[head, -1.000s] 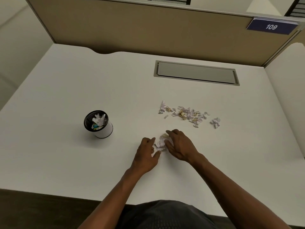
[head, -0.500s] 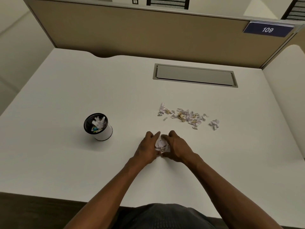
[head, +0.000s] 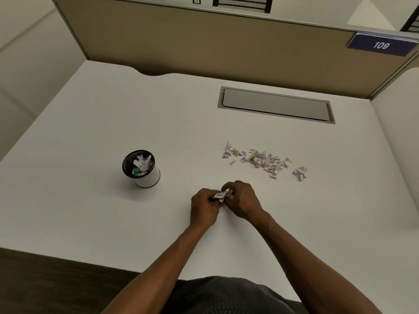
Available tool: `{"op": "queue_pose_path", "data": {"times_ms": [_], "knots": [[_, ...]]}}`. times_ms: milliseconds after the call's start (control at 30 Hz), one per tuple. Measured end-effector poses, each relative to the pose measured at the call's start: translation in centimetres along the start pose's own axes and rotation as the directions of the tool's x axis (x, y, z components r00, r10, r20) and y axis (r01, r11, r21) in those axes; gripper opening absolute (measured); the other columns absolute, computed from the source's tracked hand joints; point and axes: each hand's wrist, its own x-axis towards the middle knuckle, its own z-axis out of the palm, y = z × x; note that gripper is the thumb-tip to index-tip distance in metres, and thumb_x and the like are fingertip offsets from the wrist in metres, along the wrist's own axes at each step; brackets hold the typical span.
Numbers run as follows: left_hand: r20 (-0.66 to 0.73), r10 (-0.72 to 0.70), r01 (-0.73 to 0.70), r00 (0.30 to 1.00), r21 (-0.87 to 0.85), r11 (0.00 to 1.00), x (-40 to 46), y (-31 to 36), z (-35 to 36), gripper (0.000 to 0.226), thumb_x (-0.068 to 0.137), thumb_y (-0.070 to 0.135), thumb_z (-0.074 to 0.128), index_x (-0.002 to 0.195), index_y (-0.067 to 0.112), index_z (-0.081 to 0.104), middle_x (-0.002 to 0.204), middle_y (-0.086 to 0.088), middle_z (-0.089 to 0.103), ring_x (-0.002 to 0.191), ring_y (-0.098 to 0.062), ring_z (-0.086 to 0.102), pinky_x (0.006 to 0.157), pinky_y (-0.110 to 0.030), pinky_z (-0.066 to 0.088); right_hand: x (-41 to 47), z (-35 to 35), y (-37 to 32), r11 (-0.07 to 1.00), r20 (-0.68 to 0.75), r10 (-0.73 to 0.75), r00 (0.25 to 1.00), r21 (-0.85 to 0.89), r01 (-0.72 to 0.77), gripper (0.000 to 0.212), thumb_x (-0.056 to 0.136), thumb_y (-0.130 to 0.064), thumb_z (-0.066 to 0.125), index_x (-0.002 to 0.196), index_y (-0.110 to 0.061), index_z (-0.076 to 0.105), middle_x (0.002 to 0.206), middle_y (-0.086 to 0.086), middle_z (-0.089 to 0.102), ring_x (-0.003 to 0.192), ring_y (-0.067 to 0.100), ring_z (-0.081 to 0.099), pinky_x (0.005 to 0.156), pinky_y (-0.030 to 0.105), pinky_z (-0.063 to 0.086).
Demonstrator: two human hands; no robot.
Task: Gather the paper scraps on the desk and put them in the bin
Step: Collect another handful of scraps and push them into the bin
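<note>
A small bunch of white paper scraps (head: 221,195) is pinched between my left hand (head: 204,206) and my right hand (head: 241,199), low over the white desk (head: 90,123) near its front middle. Both hands are closed around the bunch, fingers curled. A loose scatter of white and yellowish paper scraps (head: 260,160) lies beyond my hands to the right, with a separate crumpled piece (head: 300,172) at its right end. The bin (head: 141,168), a small white cylinder with a black mesh rim, stands to the left and holds crumpled paper.
A grey recessed cable hatch (head: 275,105) sits in the desk at the back right. A tan partition wall (head: 204,41) closes the back, with a blue "109" sign (head: 381,45) at its right. The desk's front edge (head: 79,259) runs just before my body.
My hands have come together around the near scraps, gathering them into one bunch, and closed on it. The scatter farther back and the bin have not moved.
</note>
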Motion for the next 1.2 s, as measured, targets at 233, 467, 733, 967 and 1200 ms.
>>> {"op": "queue_pose_path", "data": {"times_ms": [233, 467, 733, 967, 1200], "knots": [[0.062, -0.306, 0.308, 0.95, -0.351, 0.884, 0.8, 0.3, -1.5, 0.017, 0.083, 0.022, 0.08, 0.098, 0.03, 0.079, 0.097, 0.012, 0.076, 0.097, -0.009, 0.07, 0.081, -0.021, 0.054, 0.8, -0.4, -0.2, 0.87, 0.1, 0.141, 0.985, 0.462, -0.171, 0.017, 0.084, -0.019, 0.079, 0.099, -0.014, 0.077, 0.089, 0.003, 0.078, 0.074, 0.017, 0.076, 0.073, 0.028, 0.063], [0.026, -0.246, 0.225, 0.969, -0.504, 0.834, 1.7, 1.4, -5.6, 0.02, 0.081, 0.023, 0.081, 0.101, 0.027, 0.079, 0.09, 0.024, 0.075, 0.093, 0.011, 0.067, 0.075, -0.006, 0.048, 2.1, -1.7, -3.7, 0.689, 0.18, -0.013, 0.984, 0.714, -0.121, 0.017, 0.087, -0.019, 0.078, 0.1, -0.008, 0.077, 0.091, 0.012, 0.077, 0.086, 0.022, 0.076, 0.08, 0.032, 0.061], [-0.079, -0.164, 0.087, 0.983, -0.587, 0.805, 2.6, 4.2, -13.5, 0.016, 0.087, 0.013, 0.074, 0.098, 0.024, 0.08, 0.097, 0.009, 0.078, 0.103, -0.008, 0.07, 0.093, -0.023, 0.051, 5.7, -3.3, -11.1, 0.585, 0.19, -0.228, 0.955, 0.811, -0.021, 0.02, 0.09, -0.01, 0.072, 0.108, 0.0, 0.074, 0.106, 0.026, 0.072, 0.092, 0.024, 0.072, 0.087, 0.032, 0.059], [-0.26, -0.142, 0.004, 0.955, -0.47, 0.883, 3.7, 2.3, -20.9, 0.014, 0.084, 0.016, 0.076, 0.08, 0.029, 0.08, 0.083, 0.001, 0.077, 0.08, -0.011, 0.073, 0.077, -0.024, 0.058, 8.5, -1.3, -18.9, 0.63, 0.238, -0.271, 0.933, 0.776, -0.015, 0.021, 0.09, -0.007, 0.071, 0.106, 0.007, 0.071, 0.097, 0.021, 0.073, 0.089, 0.023, 0.074, 0.084, 0.032, 0.06], [-0.314, -0.202, 0.175, 0.928, -0.111, 0.978, 4.5, -0.8, -22.9, 0.011, 0.08, 0.027, 0.081, 0.09, 0.027, 0.077, 0.082, 0.015, 0.073, 0.086, -0.012, 0.07, 0.069, -0.023, 0.053, 9.7, 1.4, -22.2, 0.962, 0.213, -0.213, 0.953, 0.219, 0.166, 0.023, 0.086, -0.024, 0.074, 0.106, -0.011, 0.074, 0.099, 0.007, 0.075, 0.089, 0.021, 0.071, 0.07, 0.028, 0.052]]}}
